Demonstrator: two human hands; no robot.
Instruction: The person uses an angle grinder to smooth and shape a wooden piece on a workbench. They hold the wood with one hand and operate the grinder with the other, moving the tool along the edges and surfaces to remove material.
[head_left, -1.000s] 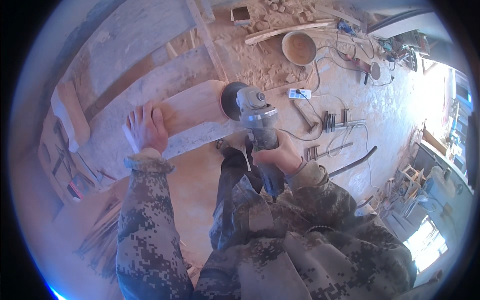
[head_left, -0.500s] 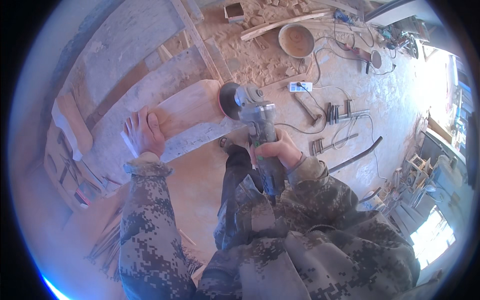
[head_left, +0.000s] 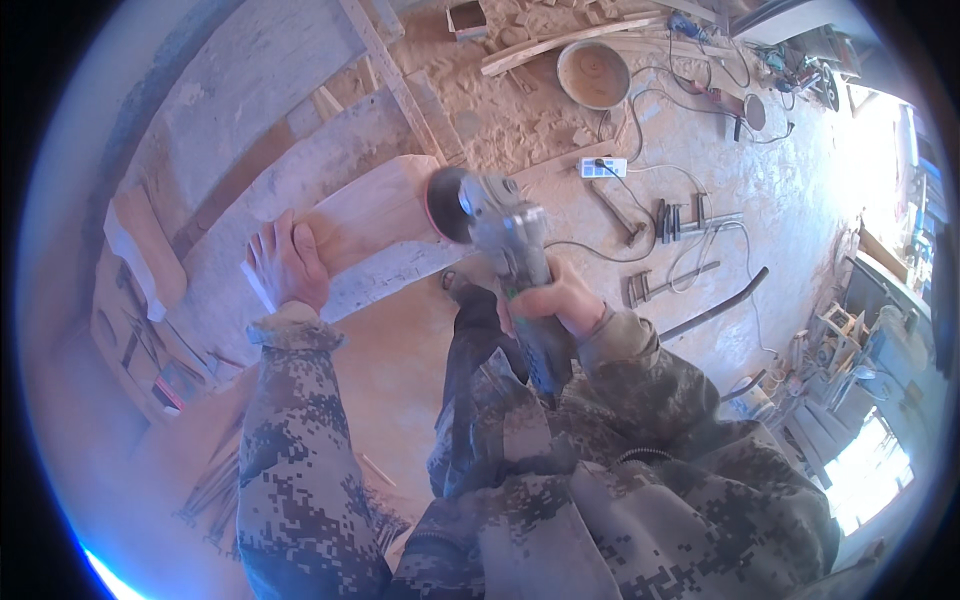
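A pale, smooth wooden block [head_left: 370, 212] with a rounded far edge lies on the worn, whitish workbench [head_left: 222, 315]. My left hand [head_left: 290, 265] grips its left end, thumb on top and fingers over the edge. My right hand [head_left: 562, 300] is wrapped round the body of a grey angle grinder [head_left: 512, 240]. The grinder's dark round sanding disc [head_left: 446, 205] meets the block's right end. Whether the disc is spinning cannot be made out.
Another shaped wooden piece [head_left: 145, 255] lies at the bench's left. Sawdust, offcuts and a round basin [head_left: 593, 75] are beyond. A white power strip [head_left: 603, 167], cords, clamps [head_left: 680, 220] and a dark curved bar [head_left: 715, 305] lie on the floor to the right.
The grinder has tilted, its head shifting slightly left and its rear end slightly right and down. The disc has moved left along the block's end. My left hand stays in place.
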